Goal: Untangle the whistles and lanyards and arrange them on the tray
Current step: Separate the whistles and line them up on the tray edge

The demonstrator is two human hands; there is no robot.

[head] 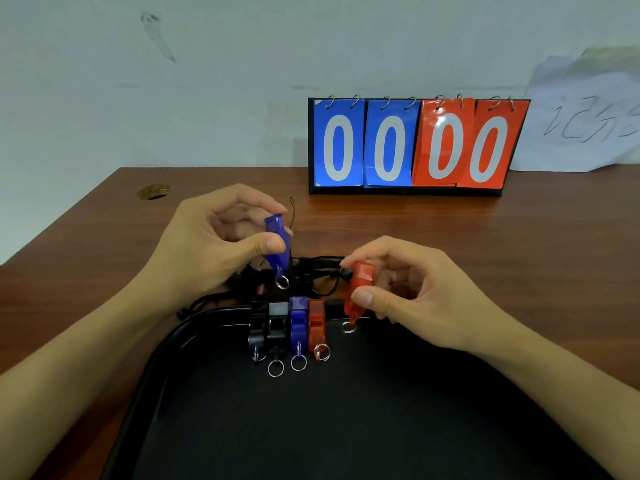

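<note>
My left hand [211, 240] pinches a blue whistle [278, 245] upright above the table, its metal ring hanging below. My right hand [412, 282] grips a red whistle [360, 289] over the far edge of the black tray [311, 427], ring dangling just above the rim. Lined up along the tray's far edge lie two black whistles [268, 327], a blue whistle [298, 323] and a red whistle [317, 327], each with a ring pointing toward me. A tangle of black lanyards [311, 271] sits on the table behind the tray, between my hands.
A flip scoreboard [415, 145] showing 00 00 stands at the back of the brown table [519, 244]. A sheet of paper [585, 112] leans on the wall at right. A round hole [153, 191] marks the table's back left.
</note>
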